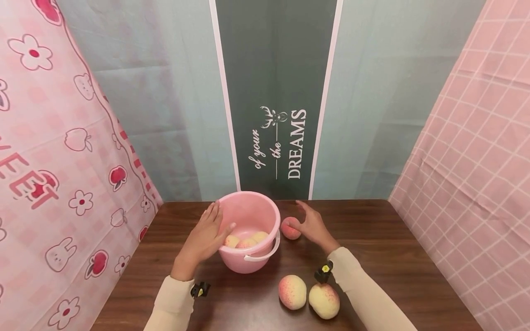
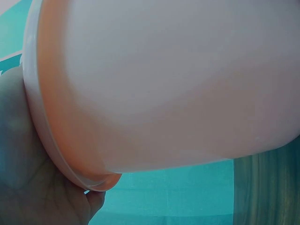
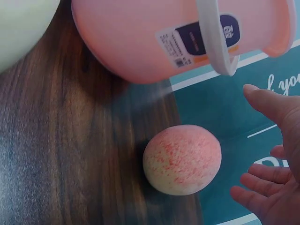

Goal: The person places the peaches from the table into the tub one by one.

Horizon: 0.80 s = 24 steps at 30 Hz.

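A pink bucket (image 1: 242, 263) with a white handle (image 1: 265, 253) stands on the table, and several peaches (image 1: 247, 242) lie inside it. My left hand (image 1: 204, 236) rests against the bucket's left rim with its fingers extended; in the left wrist view the palm (image 2: 42, 187) is at the rim. To the right of the bucket, my right hand (image 1: 315, 226) reaches over a red-speckled peach (image 1: 291, 228) with fingers spread. In the right wrist view this peach (image 3: 183, 160) sits on the table, apart from the hand (image 3: 276, 173).
Two more peaches, one (image 1: 292, 292) left of the other (image 1: 324, 301), lie on the brown wooden table (image 1: 244, 308) near its front. A grey-green curtain (image 1: 273, 59) hangs behind the table, with pink patterned cloths on the left (image 1: 54, 184) and right (image 1: 472, 161).
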Each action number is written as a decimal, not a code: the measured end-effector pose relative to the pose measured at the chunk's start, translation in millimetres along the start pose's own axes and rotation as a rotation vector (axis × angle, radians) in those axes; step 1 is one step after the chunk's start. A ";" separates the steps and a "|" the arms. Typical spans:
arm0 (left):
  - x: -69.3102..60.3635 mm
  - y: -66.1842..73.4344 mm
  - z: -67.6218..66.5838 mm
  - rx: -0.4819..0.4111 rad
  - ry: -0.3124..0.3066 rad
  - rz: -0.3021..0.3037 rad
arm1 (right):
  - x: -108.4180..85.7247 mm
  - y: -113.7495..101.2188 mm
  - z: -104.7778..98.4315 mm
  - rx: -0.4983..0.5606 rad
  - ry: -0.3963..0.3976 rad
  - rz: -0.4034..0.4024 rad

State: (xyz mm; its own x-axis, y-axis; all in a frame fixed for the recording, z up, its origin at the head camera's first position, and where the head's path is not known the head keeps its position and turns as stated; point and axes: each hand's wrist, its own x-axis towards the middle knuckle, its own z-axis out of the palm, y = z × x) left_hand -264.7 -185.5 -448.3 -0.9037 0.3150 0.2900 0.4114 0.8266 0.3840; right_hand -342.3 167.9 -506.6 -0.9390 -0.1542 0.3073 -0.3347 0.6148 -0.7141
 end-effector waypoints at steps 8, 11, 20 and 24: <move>0.4 0.2 0.5 -0.003 0.009 0.000 | 2.9 8.9 2.4 -0.004 -0.025 0.071; 0.4 0.2 0.6 -0.007 0.014 0.002 | 3.3 12.9 4.5 -0.016 -0.035 0.090; -0.4 1.0 -0.1 -0.015 0.014 -0.006 | 3.6 19.4 9.4 -0.032 -0.062 0.096; -0.4 1.1 -0.5 -0.018 0.018 -0.002 | 5.0 22.1 10.9 -0.035 -0.069 0.080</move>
State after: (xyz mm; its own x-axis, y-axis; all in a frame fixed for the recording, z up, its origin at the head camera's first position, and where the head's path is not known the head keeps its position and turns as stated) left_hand -263.8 -184.9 -447.6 -0.9024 0.3051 0.3044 0.4118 0.8188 0.4000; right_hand -355.3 172.3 -527.6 -0.9662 -0.1562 0.2050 -0.2567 0.6537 -0.7119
